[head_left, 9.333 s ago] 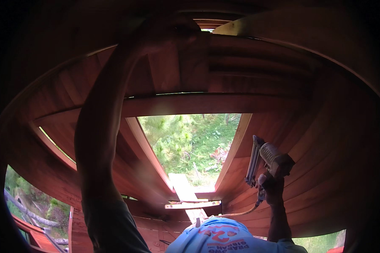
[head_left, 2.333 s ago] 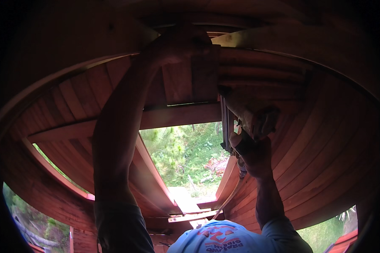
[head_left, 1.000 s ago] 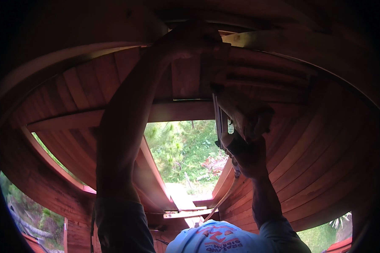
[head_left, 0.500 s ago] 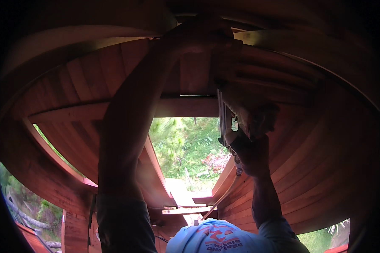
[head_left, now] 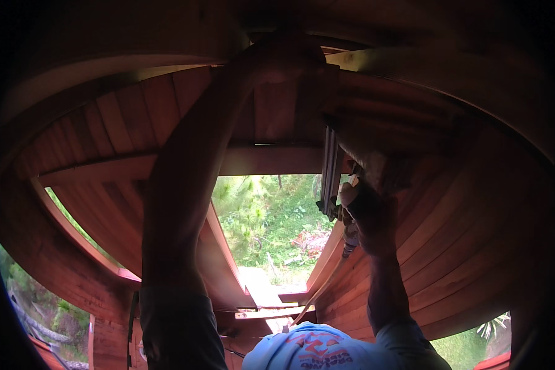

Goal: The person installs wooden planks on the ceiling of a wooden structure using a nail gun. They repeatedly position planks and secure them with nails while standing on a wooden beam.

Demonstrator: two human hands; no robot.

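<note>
I see the right hand clasping a nail gun, nose up, magazine near-vertical. Left hand, at top edge of wall: grip unclear.

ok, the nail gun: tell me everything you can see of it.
The nail gun has a bulky body, pale in part but mostly shadowed, slanting down to the right, and a long, grey, metal-looking rail standing nearly upright at its left. The rail's lower part overlaps, in view, the bright opening. The right hand has its grip closed on it below the body. A fitting there joins a tan hose running down toward the blue shirt. Too dark to tell whether its upper tip touches anything.
</note>
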